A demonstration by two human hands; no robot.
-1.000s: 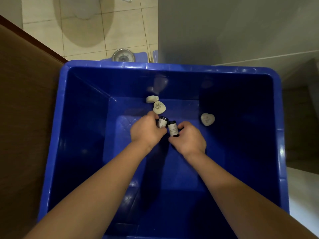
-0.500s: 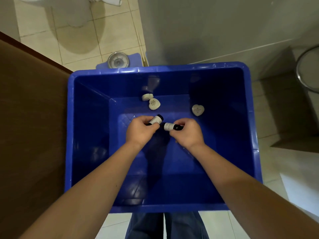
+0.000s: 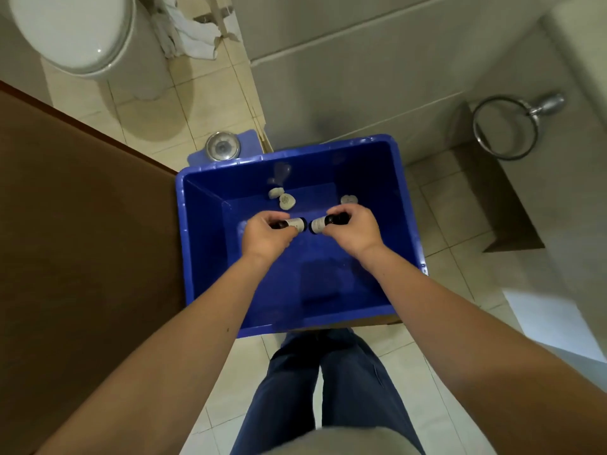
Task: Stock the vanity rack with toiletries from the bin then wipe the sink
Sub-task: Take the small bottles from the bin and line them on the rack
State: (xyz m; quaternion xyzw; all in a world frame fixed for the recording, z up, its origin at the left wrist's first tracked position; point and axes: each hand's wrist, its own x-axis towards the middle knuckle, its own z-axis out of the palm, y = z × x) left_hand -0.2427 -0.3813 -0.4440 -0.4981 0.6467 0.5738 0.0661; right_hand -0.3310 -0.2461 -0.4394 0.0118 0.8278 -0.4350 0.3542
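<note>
The left hand (image 3: 266,239) gripped one small bottle (image 3: 295,223) and the right hand (image 3: 353,231) a second bottle (image 3: 320,224), both held level within the blue bin (image 3: 203,264), apparently for carrying to the rack; three soaps (image 3: 286,201) lay below.

Bin (image 3: 328,165) on floor (image 3: 210,103); toilet (image 3: 75,31) behind-left; towel ring (image 3: 542,106) right (soaps (image 3: 286,201) inside bin).
</note>
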